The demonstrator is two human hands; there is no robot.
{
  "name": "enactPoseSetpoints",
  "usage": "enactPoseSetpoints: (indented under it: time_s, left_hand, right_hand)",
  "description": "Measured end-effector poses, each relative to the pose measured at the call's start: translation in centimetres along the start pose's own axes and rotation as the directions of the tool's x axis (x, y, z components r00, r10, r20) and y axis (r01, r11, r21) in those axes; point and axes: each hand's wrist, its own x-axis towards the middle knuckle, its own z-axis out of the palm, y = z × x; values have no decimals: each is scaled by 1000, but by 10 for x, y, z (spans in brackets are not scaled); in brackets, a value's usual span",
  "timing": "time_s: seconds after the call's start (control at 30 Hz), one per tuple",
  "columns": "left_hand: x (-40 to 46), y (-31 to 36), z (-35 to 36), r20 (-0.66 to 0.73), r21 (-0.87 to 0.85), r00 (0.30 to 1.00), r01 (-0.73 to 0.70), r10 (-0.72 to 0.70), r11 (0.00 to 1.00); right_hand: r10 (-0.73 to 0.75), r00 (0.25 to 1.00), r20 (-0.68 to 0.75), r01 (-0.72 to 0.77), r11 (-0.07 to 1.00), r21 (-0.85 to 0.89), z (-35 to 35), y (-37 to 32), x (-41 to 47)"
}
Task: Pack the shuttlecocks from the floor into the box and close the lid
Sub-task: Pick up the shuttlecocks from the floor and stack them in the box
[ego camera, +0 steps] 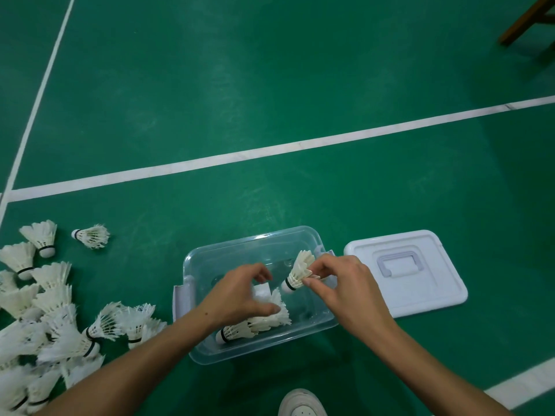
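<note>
1. The clear box (pixel 255 292) is sitting open on the green floor (pixel 270 100).
2. The right hand (pixel 339 283) is pinching a shuttlecock (pixel 297 273) by its feathers over the box's far right corner.
3. The left hand (pixel 240 292), fingers loosely curled, is hovering over the shuttlecocks in the box (pixel 255 322); can't tell if it's gripping one.
4. The lid (pixel 405 271) is lying flat just right of the box.
5. The shuttlecock pile (pixel 51 319) is lying left of the box.
</note>
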Motion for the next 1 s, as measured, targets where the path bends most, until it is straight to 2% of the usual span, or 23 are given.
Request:
enactPoseSetpoints:
  time_s: [0.17,0.33,0.5,0.63,0.83,1.0]
  left_hand:
    - [15,0,11,103,206,993,42,-64,978]
    - [18,4,18,129,341,989,19,-67,940]
    - [20,5,15,121,296,988,52,-91,954]
    - [15,1,8,71,278,993,67,-90,958]
    - [6,0,1,47,282,997,40,-56,959]
    - [3,-1,0,38,262,997,54,-67,963]
  right_hand:
    - [83,997,-10,-83,995,-63,5,-2,-1]
    - [102,995,-21,-104,975,-194,4,-8,-1]
    - [53,999,-5,-51,944,-325,2,-20,0]
    - [20,998,62,8,906,-423,9,-22,3]
    - [35,978,206,46,925,-378,29,-25,13]
    - [21,971,237,75,917,-391,29,-23,24]
